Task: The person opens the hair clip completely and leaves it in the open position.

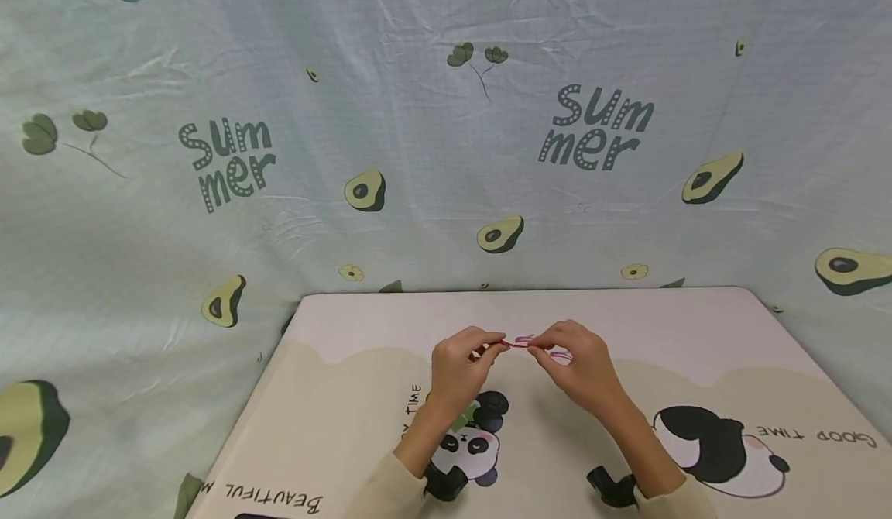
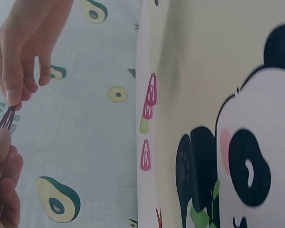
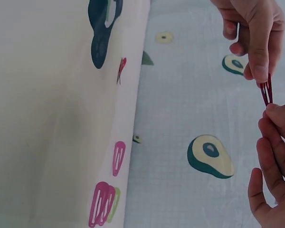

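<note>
Pinching a clip point(image 3: 269, 89), fingers point(image 3: 260, 61) of left hand point(image 1: 461, 360) and right hand point(image 1: 578, 358) hung over the worktop point(image 1: 348, 403) near its far edge; "GOOD TIME" lettering point(image 1: 817, 435) marked its right.

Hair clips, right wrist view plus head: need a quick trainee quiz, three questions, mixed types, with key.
1. What do the left hand and right hand pinch between them?
2. How many pink clips lie on the table? a) one b) three c) five
3. True or false: the green clip lies far from every pink clip.

Key:
1. A red hair clip.
2. b
3. False: the green clip lies right by two overlapping pink ones.
</note>
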`<state>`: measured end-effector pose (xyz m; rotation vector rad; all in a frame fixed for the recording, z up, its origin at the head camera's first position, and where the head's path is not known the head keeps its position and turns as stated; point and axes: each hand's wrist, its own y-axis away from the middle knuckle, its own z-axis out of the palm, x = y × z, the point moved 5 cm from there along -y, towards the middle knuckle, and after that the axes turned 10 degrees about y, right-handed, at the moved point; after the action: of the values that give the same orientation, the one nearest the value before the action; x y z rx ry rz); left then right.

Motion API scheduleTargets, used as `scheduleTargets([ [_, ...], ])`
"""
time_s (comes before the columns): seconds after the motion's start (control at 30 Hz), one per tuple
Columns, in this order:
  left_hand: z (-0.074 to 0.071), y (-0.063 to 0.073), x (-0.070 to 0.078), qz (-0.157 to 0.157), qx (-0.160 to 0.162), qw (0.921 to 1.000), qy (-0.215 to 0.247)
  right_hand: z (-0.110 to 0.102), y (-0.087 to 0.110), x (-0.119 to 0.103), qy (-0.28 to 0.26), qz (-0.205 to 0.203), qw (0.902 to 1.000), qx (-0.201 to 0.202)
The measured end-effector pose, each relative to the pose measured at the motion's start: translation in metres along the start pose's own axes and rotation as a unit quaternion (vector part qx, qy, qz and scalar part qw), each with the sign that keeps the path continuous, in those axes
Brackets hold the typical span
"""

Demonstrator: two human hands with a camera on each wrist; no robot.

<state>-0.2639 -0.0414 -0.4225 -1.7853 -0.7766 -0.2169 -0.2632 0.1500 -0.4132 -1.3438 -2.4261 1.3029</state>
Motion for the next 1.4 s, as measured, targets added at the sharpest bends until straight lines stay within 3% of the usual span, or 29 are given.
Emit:
scheduleTargets([
  [0.27, 0.007, 0.005, 0.002, -0.014, 0.004, 0.9997, 0.02, -0.006, 0.009, 0.002, -0.025, -0.004, 0.9993, 0.028],
  [0.53, 0.01, 0.005, 0.003, -0.003, 0.009, 0.9997, 0.025, -0.008, 0.01, 0.004, -0.033, -0.004, 0.9988, 0.035],
  [0.9, 0.007, 0.01, 0.006, -0.032, -0.049, 0.9954, 0.076, -0.011, 0.017, 0.001, -0.051, -0.005, 0.9986, 0.006],
  [1.4, 0.005, 0.014, 0.012, -0.042, -0.09, 0.9902, 0.098, -0.008, 0.018, 0.002, -0.064, -0.029, 0.9975, 0.005],
])
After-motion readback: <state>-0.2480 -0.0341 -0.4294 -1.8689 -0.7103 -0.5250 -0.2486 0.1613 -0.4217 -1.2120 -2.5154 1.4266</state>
